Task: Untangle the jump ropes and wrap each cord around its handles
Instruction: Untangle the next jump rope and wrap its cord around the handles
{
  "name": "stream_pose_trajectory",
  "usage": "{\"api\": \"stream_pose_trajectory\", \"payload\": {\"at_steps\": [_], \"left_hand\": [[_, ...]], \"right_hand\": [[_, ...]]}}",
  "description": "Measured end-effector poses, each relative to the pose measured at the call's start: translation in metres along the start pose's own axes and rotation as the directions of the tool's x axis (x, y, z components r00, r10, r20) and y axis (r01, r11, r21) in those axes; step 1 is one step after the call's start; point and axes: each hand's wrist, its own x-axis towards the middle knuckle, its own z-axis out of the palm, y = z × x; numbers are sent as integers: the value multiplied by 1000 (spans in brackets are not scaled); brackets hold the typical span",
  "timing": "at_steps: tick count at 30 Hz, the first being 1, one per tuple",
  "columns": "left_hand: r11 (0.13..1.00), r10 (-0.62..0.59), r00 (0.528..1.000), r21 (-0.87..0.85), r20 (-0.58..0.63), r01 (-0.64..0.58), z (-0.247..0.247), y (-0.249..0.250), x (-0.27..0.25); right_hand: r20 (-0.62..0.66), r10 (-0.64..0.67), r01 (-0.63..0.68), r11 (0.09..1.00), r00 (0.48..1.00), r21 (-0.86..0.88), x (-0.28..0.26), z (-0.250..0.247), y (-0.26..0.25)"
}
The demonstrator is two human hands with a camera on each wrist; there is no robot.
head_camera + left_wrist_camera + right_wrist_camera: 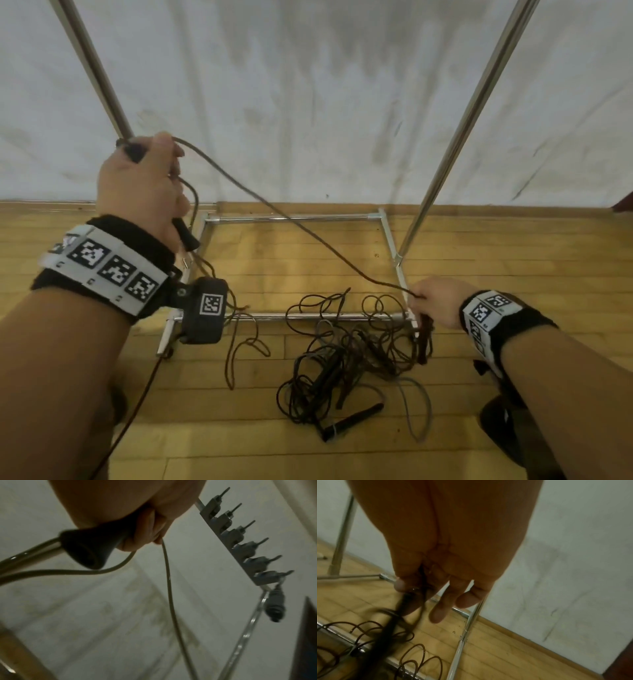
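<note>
Your left hand is raised at the far left, fingers curled round black handles of one jump rope, with its cord leaving the top of your fist. That cord runs in a long slack line down and to the right, where your right hand pinches it between thumb and forefinger, the other fingers hanging loose. In the right wrist view a dark bunch of cord hangs blurred below the pinch, so I cannot tell how much of it you hold there.

On the wooden floor between your arms lies the tangle: brown, black and grey cords looped over one another, some draped across the near bar of the metal frame, with a pair of black handles lying near its front edge.

By my reading you are early on. One rope seems partly drawn out of the heap, yet no wraps show around any handles. Freeing this cord fully, winding it, then sorting the remaining ropes all appear left to do.
</note>
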Motion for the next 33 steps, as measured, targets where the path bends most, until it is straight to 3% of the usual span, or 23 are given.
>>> {"api": "stream_pose_trajectory", "payload": {"at_steps": [4,7,9,13,16,20,25,27,30,33], "left_hand": [[876,-102,986,483,136,24,-6,-19,0],[855,-178,942,519,285,4,13,-32,-25],[854,-209,878,517,431,-50,29,-34,-48],[835,-287,671,522,683,-175,50,-31,-88],[818,-272,631,520,727,-247,56,-30,-98],[901,-153,665,379,731,-209,55,-28,-88],[990,-60,813,142,579,-28,51,-15,-67],[999,-49,859,30,509,39,44,-8,-54],[999,-16,888,-26,460,31,34,-5,-43],[995,-4,922,-92,386,43,27,-4,-35]], "right_hand": [[-161,-71,96,984,984,151,-5,-19,-12],[-263,-186,253,935,947,247,-17,-39,-43],[-310,-251,330,914,917,238,-27,-46,-59],[-368,-333,428,878,868,215,-47,-51,-81],[-434,-343,474,847,833,241,-57,-55,-90],[-523,-330,515,817,786,258,-61,-59,-90],[-550,-313,485,852,774,196,-44,-56,-74],[-538,-283,436,882,794,180,-32,-52,-61],[-476,-229,359,912,849,201,-13,-40,-44],[-298,-164,218,963,940,159,3,-16,-28]]}}
